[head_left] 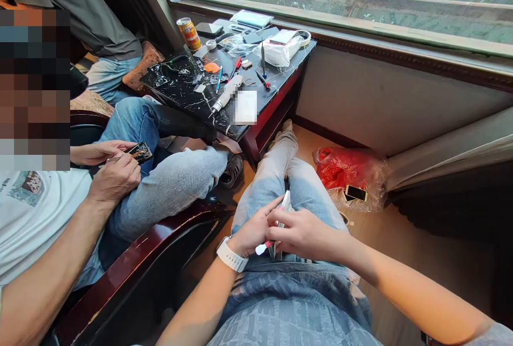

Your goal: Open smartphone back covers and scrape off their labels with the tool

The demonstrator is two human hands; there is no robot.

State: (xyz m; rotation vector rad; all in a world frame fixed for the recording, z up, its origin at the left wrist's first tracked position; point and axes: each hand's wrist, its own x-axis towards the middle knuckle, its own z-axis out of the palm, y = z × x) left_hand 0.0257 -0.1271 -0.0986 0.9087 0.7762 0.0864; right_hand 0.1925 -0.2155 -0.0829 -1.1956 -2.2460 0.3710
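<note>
Over my lap, my left hand (253,229) is closed around a thin, white-edged device (286,202), tilted and seen almost edge-on; it looks like a phone. My right hand (301,232) lies against the device from the other side, its fingers bent. From under those fingers sticks a small pink-and-red tool with a whitish, rounded end (261,249), and the fingers are closed on it. The tool's far end and the face of the device are hidden by my hands. A white watch (232,255) is strapped on my left wrist.
A black marble-patterned table (192,97) ahead holds screwdrivers, a white pen-shaped power tool (227,94), a can (188,34) and plastic packets. At left, a co-worker's hands (116,167) work on an opened phone (140,152). Red plastic bags (340,167) and another phone (356,193) lie on the floor.
</note>
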